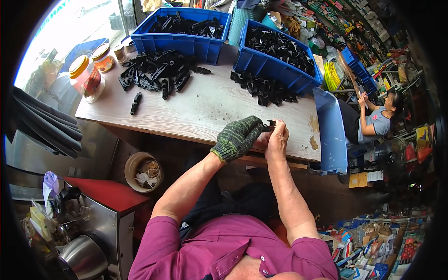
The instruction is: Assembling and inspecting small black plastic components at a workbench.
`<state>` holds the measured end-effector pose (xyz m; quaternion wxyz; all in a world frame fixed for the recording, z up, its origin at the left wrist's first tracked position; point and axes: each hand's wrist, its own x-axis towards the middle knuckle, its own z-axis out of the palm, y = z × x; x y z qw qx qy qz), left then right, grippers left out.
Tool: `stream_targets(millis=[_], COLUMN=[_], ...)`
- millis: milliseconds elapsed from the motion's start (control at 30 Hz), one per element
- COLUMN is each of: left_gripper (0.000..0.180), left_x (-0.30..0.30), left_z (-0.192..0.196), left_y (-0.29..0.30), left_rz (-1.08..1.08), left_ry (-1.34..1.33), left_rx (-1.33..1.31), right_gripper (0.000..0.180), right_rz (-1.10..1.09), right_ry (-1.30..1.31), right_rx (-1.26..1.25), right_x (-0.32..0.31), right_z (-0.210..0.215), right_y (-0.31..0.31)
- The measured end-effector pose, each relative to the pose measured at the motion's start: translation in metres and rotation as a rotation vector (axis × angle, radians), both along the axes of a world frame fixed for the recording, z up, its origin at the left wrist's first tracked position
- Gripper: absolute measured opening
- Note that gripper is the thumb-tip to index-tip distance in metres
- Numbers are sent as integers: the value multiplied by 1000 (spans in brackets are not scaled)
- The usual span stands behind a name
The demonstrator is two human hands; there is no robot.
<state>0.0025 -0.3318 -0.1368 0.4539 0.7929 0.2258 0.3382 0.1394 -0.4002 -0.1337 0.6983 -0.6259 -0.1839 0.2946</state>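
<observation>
My left hand (239, 136), in a dark green knitted glove, and my bare right hand (277, 138) meet at the near edge of the wooden table (210, 109). Together they pinch a small black plastic part (270, 125) held just above the tabletop. A heap of long black plastic pieces (156, 71) lies at the far left of the table. A smaller heap of short black pieces (263, 88) lies at the far right. One single black piece (135, 103) lies apart, left of centre.
Two blue crates (184, 44) (275, 70) holding black parts stand at the table's far edge, an empty blue crate (330, 133) hangs off its right end. Jars (87, 78) stand at the left corner. A round bin (142, 171) sits below. Another person (375, 121) sits at right.
</observation>
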Motion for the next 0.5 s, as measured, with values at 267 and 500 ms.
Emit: stream_targets(millis=[267, 500], left_gripper=[30, 28], left_x=[17, 27], left_z=[-8, -1], left_y=[-8, -17], left_rz=[121, 207], left_ry=[-101, 24], left_rx=[-30, -161], right_gripper=[28, 28], right_rz=[-70, -93], right_ry=[-173, -260], right_rx=[19, 61], right_x=[-11, 5], right_z=[5, -20], right_y=[-2, 3])
